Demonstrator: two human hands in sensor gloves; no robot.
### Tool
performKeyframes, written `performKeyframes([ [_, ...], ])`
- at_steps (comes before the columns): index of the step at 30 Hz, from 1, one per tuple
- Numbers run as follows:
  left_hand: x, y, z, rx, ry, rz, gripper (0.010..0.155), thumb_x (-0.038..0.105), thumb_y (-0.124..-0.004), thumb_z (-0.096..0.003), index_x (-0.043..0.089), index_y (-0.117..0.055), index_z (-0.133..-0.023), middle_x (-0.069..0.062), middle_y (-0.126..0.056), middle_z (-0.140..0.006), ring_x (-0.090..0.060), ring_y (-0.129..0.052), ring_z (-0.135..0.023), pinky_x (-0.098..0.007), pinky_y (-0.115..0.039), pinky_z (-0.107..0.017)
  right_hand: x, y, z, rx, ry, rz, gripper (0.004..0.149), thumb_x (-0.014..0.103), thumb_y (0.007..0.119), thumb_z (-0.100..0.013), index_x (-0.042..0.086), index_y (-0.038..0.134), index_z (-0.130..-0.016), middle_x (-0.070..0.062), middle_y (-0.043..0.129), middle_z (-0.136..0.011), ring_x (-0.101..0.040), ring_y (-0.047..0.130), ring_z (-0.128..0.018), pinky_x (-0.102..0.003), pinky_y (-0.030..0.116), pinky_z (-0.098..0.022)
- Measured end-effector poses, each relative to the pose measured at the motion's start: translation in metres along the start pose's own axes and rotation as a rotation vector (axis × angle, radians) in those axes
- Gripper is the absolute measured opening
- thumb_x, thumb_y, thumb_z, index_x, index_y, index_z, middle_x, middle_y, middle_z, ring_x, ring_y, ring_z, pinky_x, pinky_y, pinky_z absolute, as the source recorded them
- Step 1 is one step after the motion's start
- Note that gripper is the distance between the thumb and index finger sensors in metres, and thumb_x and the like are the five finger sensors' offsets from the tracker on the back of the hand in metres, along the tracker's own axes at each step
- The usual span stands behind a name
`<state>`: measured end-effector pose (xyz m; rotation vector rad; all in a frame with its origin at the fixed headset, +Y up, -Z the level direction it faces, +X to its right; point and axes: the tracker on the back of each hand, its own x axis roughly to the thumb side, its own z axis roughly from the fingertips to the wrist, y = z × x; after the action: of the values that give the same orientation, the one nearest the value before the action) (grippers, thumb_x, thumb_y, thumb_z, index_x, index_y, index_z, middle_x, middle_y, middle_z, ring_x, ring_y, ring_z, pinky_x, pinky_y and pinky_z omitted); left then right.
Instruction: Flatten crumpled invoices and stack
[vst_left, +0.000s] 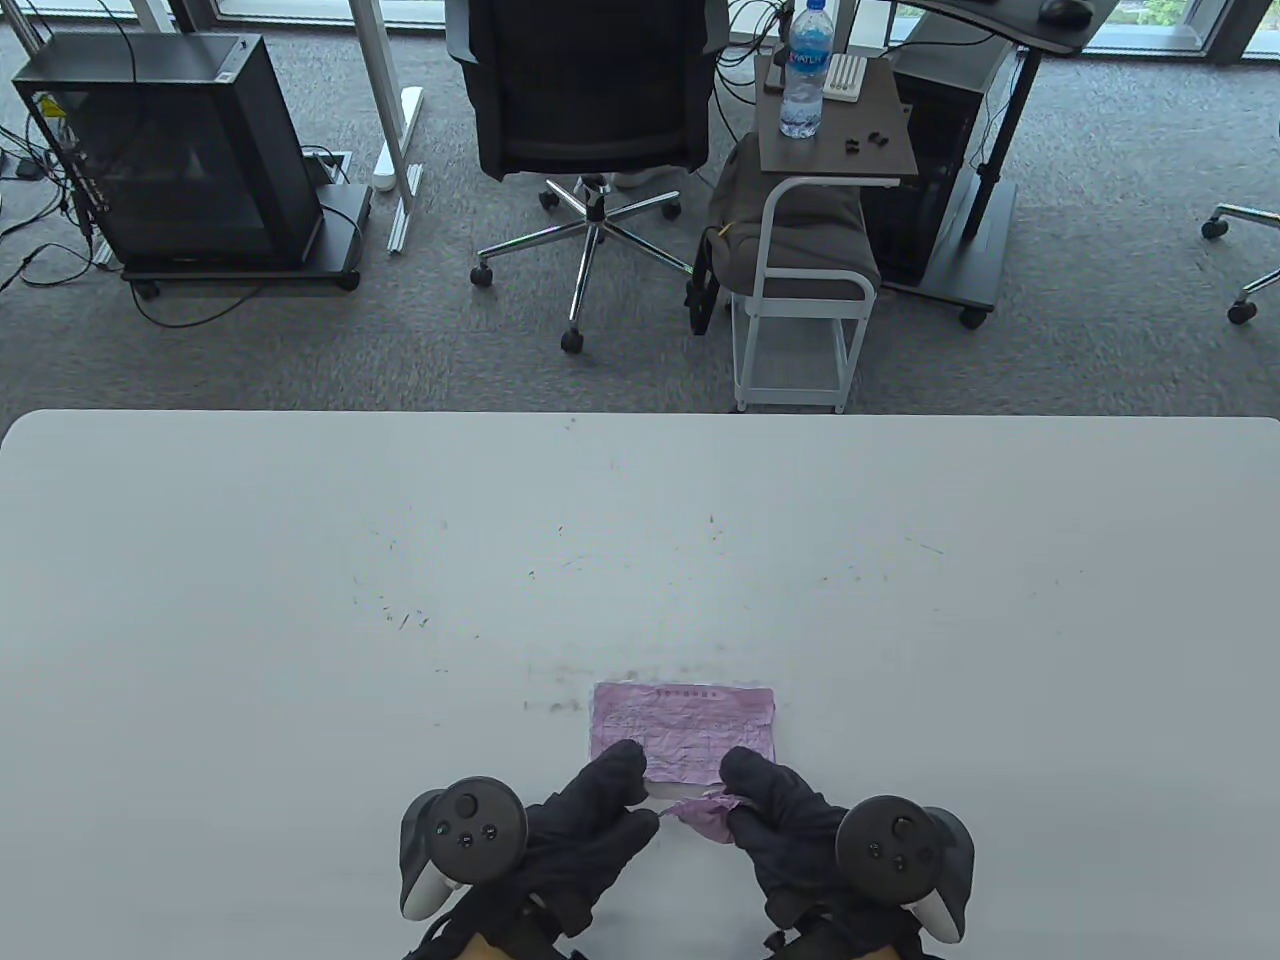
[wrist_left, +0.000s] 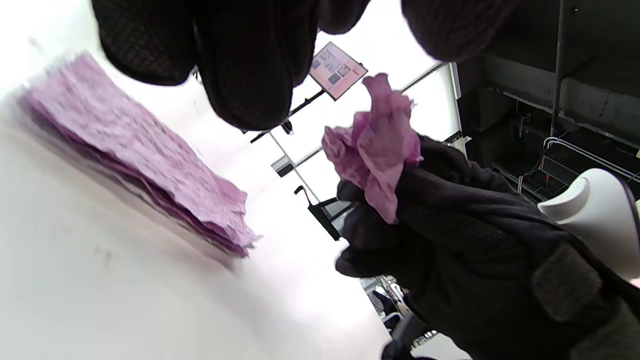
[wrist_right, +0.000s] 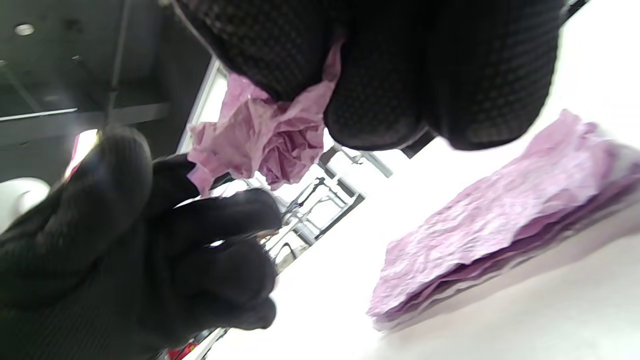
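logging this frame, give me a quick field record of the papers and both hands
stack: flattened pink invoices lying on the white table
crumpled invoice: pink wad held above the table, in front of the stack
right hand: grips the wad
left hand: fingers curled beside the wad; whether it holds the wad cannot be told

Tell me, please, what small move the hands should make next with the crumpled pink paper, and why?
Probably pull it open sideways: the right hand grips the crumpled pink invoice, still a wad off the white table, with the left hand beside it. The stack of flattened pink invoices lies just beyond.
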<state>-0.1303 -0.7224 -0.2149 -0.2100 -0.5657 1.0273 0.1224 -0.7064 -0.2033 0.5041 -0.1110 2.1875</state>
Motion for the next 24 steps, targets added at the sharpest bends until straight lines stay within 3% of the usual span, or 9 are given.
performKeyframes([
  [2, 0.001, -0.006, -0.002, -0.057, 0.004, 0.016, 0.082, 0.052, -0.073, -0.0556, 0.006, -0.036, -0.113, -0.027, -0.058, -0.104, -0.039, -0.090, -0.078, -0.058, -0.074, -0.058, 0.010, 0.006, 0.000, 0.032, -0.075, 0.023, 0.050, 0.019, 0.084, -0.047, 0.010, 0.065, -0.092, -0.020, 0.084, -0.079, -0.026, 0.094, -0.051, -0.046, 0.089, -0.039],
  [7, 0.004, -0.006, -0.004, -0.026, 0.002, -0.004, 0.059, 0.029, -0.082, -0.0552, 0.008, -0.060, -0.106, -0.016, -0.082, -0.087, -0.024, -0.101, -0.054, -0.052, -0.082, -0.051, 0.020, 0.014, 0.000, 0.040, -0.134, 0.156, 0.043, 0.027, 0.082, -0.048, 0.014, 0.070, -0.088, -0.015, 0.088, -0.071, -0.019, 0.095, -0.043, -0.042, 0.091, -0.035],
  [11, 0.005, -0.001, -0.004, 0.012, 0.009, -0.100, 0.055, 0.019, -0.084, -0.0534, 0.009, -0.064, -0.104, -0.014, -0.082, -0.086, -0.021, -0.101, -0.052, -0.052, -0.082, -0.053, 0.008, 0.008, -0.001, -0.030, -0.050, 0.001, 0.042, 0.026, 0.079, -0.050, 0.011, 0.070, -0.088, -0.018, 0.090, -0.070, -0.021, 0.097, -0.041, -0.043, 0.091, -0.032],
  [16, 0.005, 0.000, -0.003, 0.014, 0.021, -0.098, 0.054, 0.017, -0.084, -0.0528, 0.008, -0.066, -0.103, -0.016, -0.083, -0.084, -0.021, -0.101, -0.049, -0.052, -0.083, -0.052, -0.005, 0.001, 0.001, -0.059, 0.024, -0.110, 0.041, 0.019, 0.077, -0.050, 0.009, 0.068, -0.089, -0.024, 0.089, -0.074, -0.025, 0.100, -0.044, -0.045, 0.093, -0.033],
  [18, 0.004, 0.001, -0.002, 0.014, 0.023, -0.096, 0.052, 0.018, -0.083, -0.0537, 0.008, -0.067, -0.103, -0.016, -0.083, -0.084, -0.021, -0.101, -0.048, -0.052, -0.083, -0.051, -0.007, 0.000, 0.000, -0.049, 0.030, -0.172, 0.043, 0.015, 0.078, -0.049, 0.008, 0.067, -0.090, -0.025, 0.087, -0.077, -0.028, 0.099, -0.048, -0.047, 0.092, -0.036],
  [20, 0.002, 0.004, 0.000, 0.046, 0.024, -0.060, 0.049, 0.023, -0.074, -0.0581, 0.009, -0.065, -0.104, -0.014, -0.082, -0.084, -0.023, -0.100, -0.052, -0.053, -0.081, -0.053, -0.007, -0.001, 0.000, -0.052, 0.019, -0.167, 0.046, 0.013, 0.079, -0.048, 0.009, 0.065, -0.092, -0.024, 0.085, -0.080, -0.029, 0.097, -0.052, -0.049, 0.090, -0.039],
  [24, -0.004, 0.002, 0.000, 0.002, -0.002, 0.154, 0.070, 0.052, -0.067, -0.0583, 0.008, -0.051, -0.111, -0.023, -0.067, -0.100, -0.036, -0.092, -0.074, -0.059, -0.074, -0.059, 0.001, 0.002, 0.000, -0.036, -0.047, -0.034, 0.048, 0.018, 0.084, -0.046, 0.011, 0.065, -0.091, -0.019, 0.085, -0.078, -0.026, 0.095, -0.051, -0.047, 0.089, -0.040],
])
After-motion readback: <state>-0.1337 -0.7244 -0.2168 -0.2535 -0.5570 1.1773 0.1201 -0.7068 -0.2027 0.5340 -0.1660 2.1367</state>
